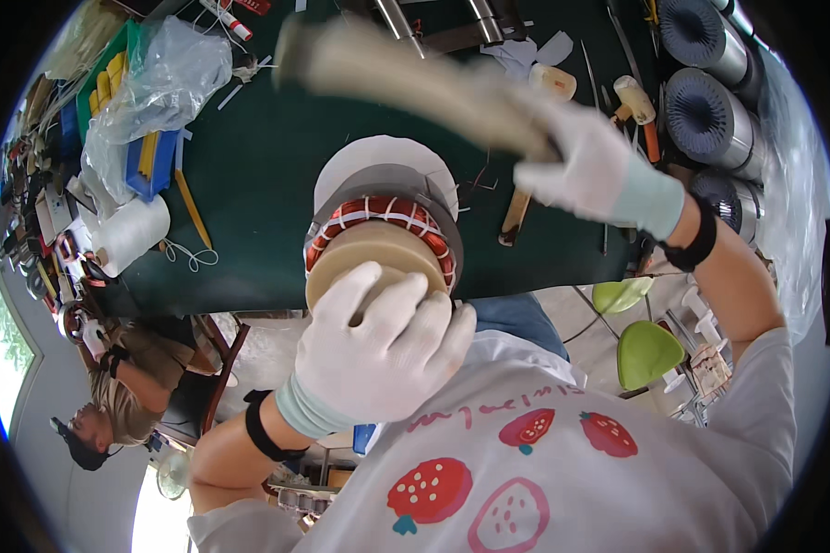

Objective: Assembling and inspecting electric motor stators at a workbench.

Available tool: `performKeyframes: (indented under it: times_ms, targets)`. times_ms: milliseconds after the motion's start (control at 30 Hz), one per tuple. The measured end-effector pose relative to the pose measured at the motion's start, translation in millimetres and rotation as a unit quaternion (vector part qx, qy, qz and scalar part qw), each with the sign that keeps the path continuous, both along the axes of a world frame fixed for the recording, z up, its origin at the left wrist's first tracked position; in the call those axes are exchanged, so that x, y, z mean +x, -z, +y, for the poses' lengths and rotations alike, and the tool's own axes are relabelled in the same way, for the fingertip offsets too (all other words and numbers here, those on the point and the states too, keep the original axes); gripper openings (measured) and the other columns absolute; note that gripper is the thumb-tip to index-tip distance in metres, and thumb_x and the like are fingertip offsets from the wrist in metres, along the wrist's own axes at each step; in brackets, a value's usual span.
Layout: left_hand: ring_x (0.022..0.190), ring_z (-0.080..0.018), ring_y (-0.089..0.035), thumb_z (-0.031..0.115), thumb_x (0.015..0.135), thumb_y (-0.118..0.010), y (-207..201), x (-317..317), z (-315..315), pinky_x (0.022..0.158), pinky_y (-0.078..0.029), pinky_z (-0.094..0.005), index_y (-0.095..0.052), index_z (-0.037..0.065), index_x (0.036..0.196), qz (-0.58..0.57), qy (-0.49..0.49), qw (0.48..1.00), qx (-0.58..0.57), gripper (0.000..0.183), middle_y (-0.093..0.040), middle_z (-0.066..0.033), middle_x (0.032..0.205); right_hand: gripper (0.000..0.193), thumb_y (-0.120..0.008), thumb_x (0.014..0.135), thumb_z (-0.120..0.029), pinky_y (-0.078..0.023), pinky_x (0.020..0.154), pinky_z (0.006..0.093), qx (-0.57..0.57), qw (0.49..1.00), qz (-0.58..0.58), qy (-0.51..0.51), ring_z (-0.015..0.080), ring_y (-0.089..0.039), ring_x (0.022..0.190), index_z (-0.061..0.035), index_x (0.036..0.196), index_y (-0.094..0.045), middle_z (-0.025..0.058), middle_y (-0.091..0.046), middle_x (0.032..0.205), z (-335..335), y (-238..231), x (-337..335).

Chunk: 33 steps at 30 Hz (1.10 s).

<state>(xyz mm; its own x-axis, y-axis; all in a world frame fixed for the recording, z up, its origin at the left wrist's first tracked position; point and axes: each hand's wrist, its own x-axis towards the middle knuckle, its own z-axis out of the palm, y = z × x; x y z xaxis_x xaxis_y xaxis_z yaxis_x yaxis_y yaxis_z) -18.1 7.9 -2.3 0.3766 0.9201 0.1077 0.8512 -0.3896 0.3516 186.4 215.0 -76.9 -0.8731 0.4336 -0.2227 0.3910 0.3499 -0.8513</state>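
Observation:
My left hand [378, 346], in a white glove, is curled over a thick beige round block [369, 247] and grips it. The block sits against a motor stator with a grey metal ring [392, 178] and copper windings [378, 208] laced with white cord. Behind the ring shows a white rounded piece [378, 150]. My right hand [595, 161], also gloved, is raised to the right over the table. It is closed around a long, beige, club-like tool [415, 83], smeared by motion, whose far end reaches left beyond the stator.
On the dark green table [240, 230], a mallet [632, 100] and metal rods lie right. Several wound stators [710, 111] stand along the right edge. A blue bin [155, 166], plastic bag [171, 74] and white cord spool [134, 235] are left. Another person [134, 382] sits farther left.

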Motion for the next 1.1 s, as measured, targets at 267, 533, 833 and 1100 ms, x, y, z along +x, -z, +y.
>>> performKeyframes:
  times_ms: [267,533,833,1100]
  targets:
    - [0.105,-0.027,-0.06,0.019,0.065,-0.071,-4.8,-8.7,2.2,0.092,-0.048,-0.0445,-0.072,0.015,0.104,-0.043,0.004,0.998,-0.034,0.04,-0.065,-0.0052,0.11,0.085,-0.055,0.081,-0.002,-0.058,0.077,0.0428,-0.061,0.985,-0.087,-0.133,0.0424,-0.069,0.083,-0.0319,0.157,-0.028,0.0236,-0.068,0.107,-36.1,-4.6,-7.6]
    - [0.106,-0.0348,-0.059,0.01,0.071,-0.067,-10.3,15.0,-3.6,0.093,-0.047,-0.0465,-0.068,0.005,0.112,-0.01,-0.168,0.985,-0.039,0.042,-0.061,-0.0133,0.115,0.086,-0.063,0.084,-0.007,-0.057,0.075,0.0429,-0.026,0.974,-0.14,-0.175,0.0386,-0.069,0.077,-0.0244,0.158,-0.024,0.0221,-0.068,0.105,-44.0,-16.0,-5.9]
    - [0.102,-0.034,-0.061,0.012,0.072,-0.066,-10.7,18.3,-0.7,0.089,-0.048,-0.0476,-0.069,0.006,0.106,0.001,-0.135,0.991,-0.005,0.035,-0.063,-0.0109,0.109,0.082,-0.064,0.085,-0.009,-0.051,0.094,0.0375,-0.079,0.962,-0.067,0.252,0.0255,-0.064,0.105,-0.0159,0.158,-0.027,0.0193,-0.059,0.13,-45.0,24.9,93.3]
    - [0.103,-0.0353,-0.06,0.01,0.073,-0.065,-11.3,22.0,-2.5,0.091,-0.047,-0.0476,-0.069,0.005,0.106,0.016,-0.143,0.99,-0.001,0.033,-0.063,-0.012,0.11,0.044,-0.068,0.085,-0.023,-0.048,0.1,0.0395,-0.01,0.912,-0.08,0.402,0.0324,-0.06,0.116,-0.0065,0.126,-0.063,0.0168,-0.061,0.126,-8.4,36.5,185.8]
